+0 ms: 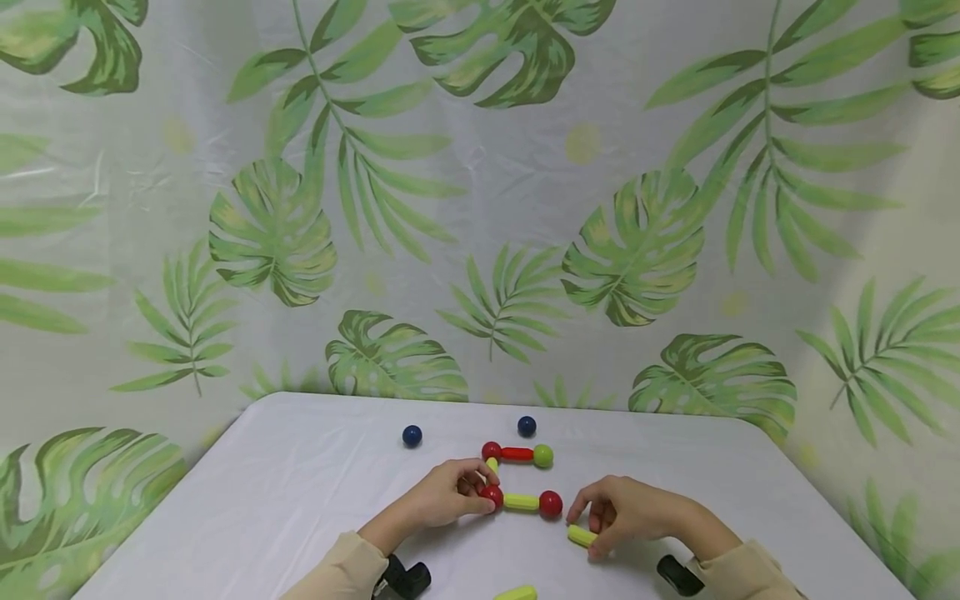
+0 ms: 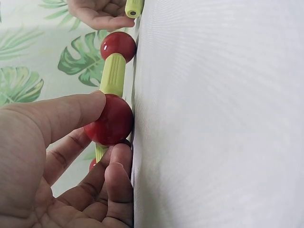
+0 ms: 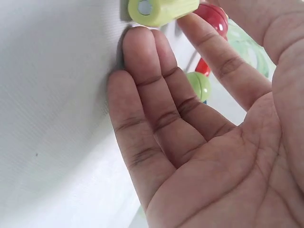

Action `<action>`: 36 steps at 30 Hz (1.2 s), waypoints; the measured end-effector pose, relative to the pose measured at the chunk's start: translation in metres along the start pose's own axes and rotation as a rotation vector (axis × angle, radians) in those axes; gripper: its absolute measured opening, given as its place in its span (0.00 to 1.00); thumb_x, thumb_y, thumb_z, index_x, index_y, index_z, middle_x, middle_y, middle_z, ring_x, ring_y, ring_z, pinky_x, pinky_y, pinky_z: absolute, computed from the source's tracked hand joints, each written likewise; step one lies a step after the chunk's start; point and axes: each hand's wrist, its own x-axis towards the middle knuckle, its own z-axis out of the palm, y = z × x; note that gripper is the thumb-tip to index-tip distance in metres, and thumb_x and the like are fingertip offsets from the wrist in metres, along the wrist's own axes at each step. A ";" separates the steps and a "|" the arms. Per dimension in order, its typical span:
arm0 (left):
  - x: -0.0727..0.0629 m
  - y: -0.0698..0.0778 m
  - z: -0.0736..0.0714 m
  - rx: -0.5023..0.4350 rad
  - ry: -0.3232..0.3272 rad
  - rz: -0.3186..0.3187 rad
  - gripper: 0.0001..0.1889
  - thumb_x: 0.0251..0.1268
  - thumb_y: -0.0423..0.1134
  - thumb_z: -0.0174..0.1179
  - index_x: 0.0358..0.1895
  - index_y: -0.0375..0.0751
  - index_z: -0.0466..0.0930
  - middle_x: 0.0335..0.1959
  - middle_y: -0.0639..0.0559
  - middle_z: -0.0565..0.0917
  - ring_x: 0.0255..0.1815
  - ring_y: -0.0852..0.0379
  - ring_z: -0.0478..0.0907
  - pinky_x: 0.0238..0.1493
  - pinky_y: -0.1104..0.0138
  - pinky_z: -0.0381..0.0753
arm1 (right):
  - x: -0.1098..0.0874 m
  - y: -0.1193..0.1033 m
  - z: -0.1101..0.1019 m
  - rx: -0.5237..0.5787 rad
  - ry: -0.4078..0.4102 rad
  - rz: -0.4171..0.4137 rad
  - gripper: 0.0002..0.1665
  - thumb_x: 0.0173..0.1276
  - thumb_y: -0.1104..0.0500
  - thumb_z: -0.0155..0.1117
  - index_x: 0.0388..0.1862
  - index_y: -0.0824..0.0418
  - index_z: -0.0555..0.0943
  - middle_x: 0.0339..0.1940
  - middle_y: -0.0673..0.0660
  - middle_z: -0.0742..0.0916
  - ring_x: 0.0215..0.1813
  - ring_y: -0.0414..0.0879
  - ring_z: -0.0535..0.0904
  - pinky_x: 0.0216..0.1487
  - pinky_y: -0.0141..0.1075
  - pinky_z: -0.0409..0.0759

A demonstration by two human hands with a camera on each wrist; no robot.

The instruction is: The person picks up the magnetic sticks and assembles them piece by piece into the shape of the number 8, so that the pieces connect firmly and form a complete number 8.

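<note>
Rod (image 1: pixel 581 535), yellow and loose, is just beside the end ball (image 1: pixel 551 504), pinched by thumb and forefinger of the right hand (image 1: pixel 633 507); a slack pinch could let it twist. A yellow bar (image 1: pixel 521 502) links that ball to the corner ball (image 1: pixel 491 497), which the left hand (image 1: pixel 448 496) holds between thumb and fingers. Should that hold slip, a bump from the rod might swing the joined pieces apart, since no hand steadies the red bar (image 1: pixel 517 454) and green ball (image 1: pixel 543 456) at their far side. Beyond, the blue balls (image 1: pixel 412 436) could roll if the table (image 1: pixel 300 483) is jarred.
</note>
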 end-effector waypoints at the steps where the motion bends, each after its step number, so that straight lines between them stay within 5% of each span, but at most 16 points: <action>1: 0.000 0.000 0.000 0.001 0.000 0.001 0.12 0.67 0.36 0.74 0.51 0.48 0.86 0.38 0.53 0.83 0.38 0.56 0.76 0.40 0.68 0.72 | -0.001 0.001 0.000 -0.001 0.004 0.001 0.18 0.60 0.64 0.82 0.49 0.54 0.88 0.32 0.53 0.84 0.31 0.40 0.74 0.33 0.28 0.71; 19: 0.004 0.002 -0.004 -0.014 -0.019 -0.025 0.14 0.73 0.41 0.70 0.56 0.44 0.83 0.40 0.52 0.85 0.37 0.57 0.79 0.34 0.67 0.77 | -0.004 0.013 0.001 -0.004 0.029 -0.006 0.08 0.64 0.59 0.75 0.40 0.57 0.86 0.27 0.47 0.82 0.26 0.37 0.76 0.29 0.27 0.73; 24: 0.007 0.003 -0.007 -0.008 0.022 -0.032 0.14 0.74 0.41 0.69 0.57 0.44 0.81 0.40 0.50 0.88 0.35 0.56 0.84 0.32 0.66 0.81 | -0.005 0.017 -0.004 0.011 0.056 -0.005 0.07 0.63 0.60 0.72 0.40 0.58 0.86 0.27 0.48 0.84 0.27 0.38 0.77 0.29 0.29 0.75; 36: 0.020 0.006 -0.009 0.069 0.108 -0.115 0.26 0.73 0.43 0.71 0.68 0.40 0.74 0.33 0.49 0.84 0.27 0.56 0.81 0.32 0.65 0.73 | -0.005 0.021 -0.017 0.025 0.170 0.037 0.12 0.67 0.57 0.70 0.46 0.62 0.85 0.27 0.50 0.87 0.28 0.43 0.81 0.31 0.33 0.75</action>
